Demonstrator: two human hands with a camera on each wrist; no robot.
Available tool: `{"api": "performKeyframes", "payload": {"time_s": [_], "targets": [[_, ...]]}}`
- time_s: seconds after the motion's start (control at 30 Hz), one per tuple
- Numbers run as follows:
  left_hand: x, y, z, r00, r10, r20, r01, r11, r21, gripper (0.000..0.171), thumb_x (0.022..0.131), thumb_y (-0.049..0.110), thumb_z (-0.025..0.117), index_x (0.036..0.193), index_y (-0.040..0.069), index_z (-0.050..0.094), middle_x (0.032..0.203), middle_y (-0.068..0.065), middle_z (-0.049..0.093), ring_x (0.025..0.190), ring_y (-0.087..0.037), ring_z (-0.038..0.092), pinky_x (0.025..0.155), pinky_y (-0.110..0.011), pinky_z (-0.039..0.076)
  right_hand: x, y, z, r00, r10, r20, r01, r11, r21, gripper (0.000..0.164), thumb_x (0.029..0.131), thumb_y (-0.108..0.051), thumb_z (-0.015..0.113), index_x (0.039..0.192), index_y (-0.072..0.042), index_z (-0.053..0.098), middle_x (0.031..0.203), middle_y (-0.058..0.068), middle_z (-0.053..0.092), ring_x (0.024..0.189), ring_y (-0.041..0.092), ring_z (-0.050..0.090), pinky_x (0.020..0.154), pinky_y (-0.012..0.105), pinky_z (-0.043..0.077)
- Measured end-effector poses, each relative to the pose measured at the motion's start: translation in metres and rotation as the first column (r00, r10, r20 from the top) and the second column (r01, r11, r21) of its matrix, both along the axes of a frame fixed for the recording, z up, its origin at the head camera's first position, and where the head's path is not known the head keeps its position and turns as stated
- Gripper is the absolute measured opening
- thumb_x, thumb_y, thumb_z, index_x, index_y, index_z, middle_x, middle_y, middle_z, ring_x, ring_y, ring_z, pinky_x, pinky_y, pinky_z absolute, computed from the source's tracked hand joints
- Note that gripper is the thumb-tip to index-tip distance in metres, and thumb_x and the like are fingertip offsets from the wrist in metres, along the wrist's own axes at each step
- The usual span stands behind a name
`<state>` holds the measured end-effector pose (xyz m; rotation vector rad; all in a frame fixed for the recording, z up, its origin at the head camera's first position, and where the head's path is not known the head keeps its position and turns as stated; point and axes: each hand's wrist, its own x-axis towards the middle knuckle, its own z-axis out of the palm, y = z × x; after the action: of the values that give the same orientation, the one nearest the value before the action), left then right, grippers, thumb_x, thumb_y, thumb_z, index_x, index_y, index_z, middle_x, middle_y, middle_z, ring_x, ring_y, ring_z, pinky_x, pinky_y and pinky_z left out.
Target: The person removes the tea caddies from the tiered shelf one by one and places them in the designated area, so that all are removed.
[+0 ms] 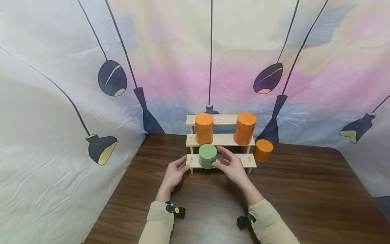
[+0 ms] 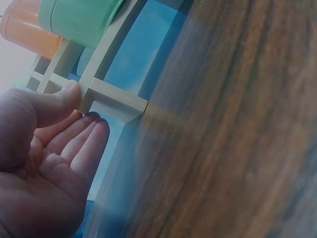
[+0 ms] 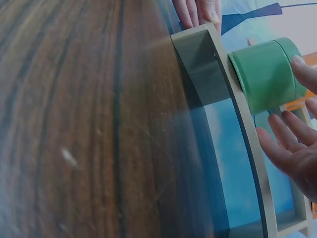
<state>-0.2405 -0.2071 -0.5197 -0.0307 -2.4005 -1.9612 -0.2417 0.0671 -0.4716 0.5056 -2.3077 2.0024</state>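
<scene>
A green round tin (image 1: pixel 208 156) stands on the lowest step of a three-step wooden display rack (image 1: pixel 249 161), near its left end. My left hand (image 1: pixel 175 173) pinches the left end of that step; in the left wrist view the thumb (image 2: pixel 68 98) lies at its corner with the fingers beside and below. My right hand (image 1: pixel 233 167) is at the right side of the green tin. In the right wrist view its thumb (image 3: pixel 304 74) overlaps the lid edge, while the other fingers are spread, slightly bent, beside the tin.
Two tall orange tins (image 1: pixel 204 129) (image 1: pixel 244 128) stand on the middle step, left and right. A shorter orange tin (image 1: pixel 263 150) sits on the dark wooden table (image 1: pixel 307 196), just right of the rack. Behind the table hangs a cloth (image 1: pixel 179 61) printed with lamps.
</scene>
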Motion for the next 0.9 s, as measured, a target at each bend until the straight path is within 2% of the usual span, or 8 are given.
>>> {"api": "performKeyframes", "payload": {"time_s": [0.1,0.2,0.43,0.63,0.9], "targets": [[0.001,0.000,0.001,1.000,-0.001,0.002,0.001,1.000,-0.003,0.049,0.104,0.003,0.068,0.152,0.001,0.058,0.156,-0.014,0.056,0.141,-0.031,0.057,0.113,-0.041,0.050,0.000,-0.005,0.002,1.000,-0.010,0.002,0.010,1.000,0.006,0.074,0.090,0.001,0.085,0.156,0.000,0.052,0.152,0.026,0.057,0.138,0.046,0.057,0.113,0.067,0.046],[0.002,0.001,0.003,1.000,-0.003,0.003,0.003,1.000,-0.001,0.050,0.104,0.003,0.067,0.152,0.000,0.057,0.156,-0.015,0.056,0.141,-0.032,0.056,0.113,-0.041,0.050,-0.008,-0.006,-0.011,1.000,-0.013,-0.007,0.013,1.000,0.008,0.079,0.089,-0.001,0.087,0.159,-0.003,0.049,0.154,0.024,0.055,0.138,0.045,0.057,0.113,0.067,0.045],[0.003,0.000,0.006,1.000,-0.003,0.009,0.003,1.000,-0.001,0.050,0.104,0.003,0.068,0.153,-0.001,0.057,0.157,-0.015,0.055,0.142,-0.032,0.056,0.113,-0.041,0.050,-0.010,-0.011,-0.016,0.997,-0.003,-0.073,0.004,1.000,0.011,0.075,0.086,-0.008,0.091,0.153,-0.010,0.059,0.151,0.016,0.061,0.132,0.040,0.064,0.109,0.061,0.052],[0.002,0.000,0.006,1.000,-0.002,0.012,0.002,1.000,-0.006,0.050,0.104,0.003,0.068,0.153,0.000,0.057,0.157,-0.015,0.056,0.142,-0.031,0.056,0.113,-0.041,0.050,-0.010,-0.014,-0.018,0.991,-0.023,-0.131,0.027,0.999,0.035,0.072,0.084,-0.013,0.094,0.149,-0.013,0.063,0.146,0.013,0.065,0.129,0.037,0.066,0.107,0.054,0.056],[0.003,0.001,0.005,1.000,0.004,0.018,-0.004,1.000,-0.009,0.049,0.104,0.003,0.068,0.152,0.001,0.058,0.156,-0.015,0.056,0.141,-0.032,0.057,0.112,-0.042,0.050,-0.010,-0.019,-0.019,0.985,-0.031,-0.170,0.038,0.999,0.038,0.072,0.083,-0.010,0.094,0.149,-0.010,0.063,0.150,0.013,0.062,0.136,0.039,0.061,0.107,0.056,0.055]]}}
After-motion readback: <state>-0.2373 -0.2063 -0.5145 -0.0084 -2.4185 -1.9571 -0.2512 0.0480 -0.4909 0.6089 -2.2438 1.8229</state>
